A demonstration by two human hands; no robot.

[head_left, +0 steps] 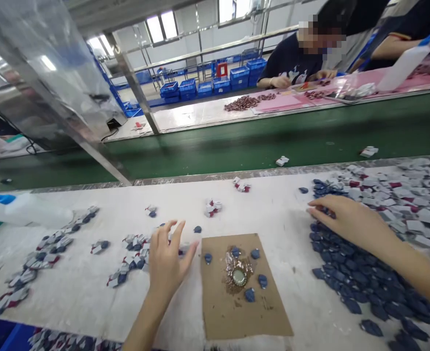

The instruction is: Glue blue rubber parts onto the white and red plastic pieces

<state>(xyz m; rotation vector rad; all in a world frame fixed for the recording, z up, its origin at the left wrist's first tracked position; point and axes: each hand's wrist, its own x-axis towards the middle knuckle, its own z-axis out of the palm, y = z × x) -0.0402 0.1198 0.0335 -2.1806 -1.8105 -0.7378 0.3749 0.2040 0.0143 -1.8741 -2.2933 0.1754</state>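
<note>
Blue bits (346, 273) lie under the right hand (346, 214), fingers nearly pinched, can't tell if they've got one. Left hand (166, 261) has fingers loosely spread beside the cardboard (224, 312).

The loose pieces (379, 287) are dark slate blue; the heaped parts (416, 225) mix pale grey with dark red. The cardboard (237, 321) is tan, blotched darker, the long strip (222, 151) green, the far pile (242, 103) seemingly reddish brown.

Bottle (28, 208) cropped at left, blue bin (19, 338) cut off, left fingers (163, 237) partly hiding pieces (144, 254)
</note>
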